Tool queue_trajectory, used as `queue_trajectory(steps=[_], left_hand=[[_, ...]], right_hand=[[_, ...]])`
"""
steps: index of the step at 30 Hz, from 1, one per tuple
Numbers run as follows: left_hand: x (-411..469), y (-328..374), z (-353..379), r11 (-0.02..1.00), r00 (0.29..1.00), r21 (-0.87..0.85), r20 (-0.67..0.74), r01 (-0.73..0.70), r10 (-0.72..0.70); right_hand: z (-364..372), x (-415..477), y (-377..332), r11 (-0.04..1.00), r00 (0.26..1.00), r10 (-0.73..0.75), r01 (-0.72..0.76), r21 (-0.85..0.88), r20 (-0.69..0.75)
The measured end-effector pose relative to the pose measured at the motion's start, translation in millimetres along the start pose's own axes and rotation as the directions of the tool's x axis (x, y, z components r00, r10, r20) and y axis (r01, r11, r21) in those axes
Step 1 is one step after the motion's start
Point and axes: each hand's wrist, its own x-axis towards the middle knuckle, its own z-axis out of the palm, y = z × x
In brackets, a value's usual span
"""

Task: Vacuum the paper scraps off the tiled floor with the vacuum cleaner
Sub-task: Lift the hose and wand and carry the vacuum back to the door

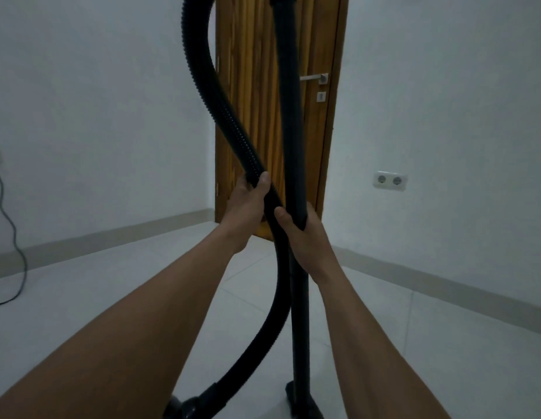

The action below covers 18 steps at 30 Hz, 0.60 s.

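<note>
I stand in a bare room with the vacuum cleaner's wand [289, 116] held upright in front of me, its floor head [302, 400] resting on the tiled floor [414, 343] at the bottom edge of the view. My right hand [305, 237] is wrapped around the wand about halfway up, thumb on the near side. My left hand [246, 204] grips the hose [202, 86] just beside it, thumb laid over the ribs. Neither hand is free.

No paper scraps show anywhere on the floor in view, so I judge that suction has not yet met its target. This looks like the step of sorting out the hose and getting the tool ready. The next move calls for tipping the wand down to a working angle, letting the hose hang clear of it, and turning to find the scraps.

The wand is a smooth, matte black rigid tube, straight along its length. The hose is black, corrugated and flexible. It arches out of the top of the frame, crosses in front of the wand between my hands, and curves down to the dark machine body [187, 403], only partly in view at the bottom. The floor tiles are large, pale and lightly glossy, with thin joints.

Behind stands a slatted wooden door [251, 71] with a metal lever handle [314, 77]. A white double socket [389, 180] sits on the right wall, and a grey cable [9, 225] trails down the left wall to the floor.
</note>
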Motion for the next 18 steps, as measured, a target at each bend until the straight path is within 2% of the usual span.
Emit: queue_trajectory(steps=[4,8,12,16,18], left_hand=[[-7.3,-2.8,5.6,0.999,0.999,0.006,-0.021,-0.040,0.040],[-7.6,-9.6,8.8,0.997,0.998,-0.065,0.026,-0.051,0.053],[-2.8,-0.4,16.3,0.994,0.993,0.014,0.054,-0.111,0.110],[7.7,-1.0,15.4,0.988,0.989,0.068,0.057,-0.138,0.134],[10.2,0.8,16.7,0.980,0.984,0.100,0.078,-0.170,0.163]], right_hand=[[1.2,-6.3,13.1,0.999,0.999,-0.005,0.003,-0.038,-0.044],[-3.1,-5.3,20.3,0.997,0.991,-0.058,0.051,-0.063,-0.118],[0.1,-2.5,29.2,0.989,0.986,-0.116,0.103,-0.110,-0.121],[4.3,-9.9,39.9,0.945,0.935,-0.299,0.263,-0.195,-0.192],[5.2,-12.8,42.4,0.932,0.918,-0.330,0.281,-0.228,-0.218]])
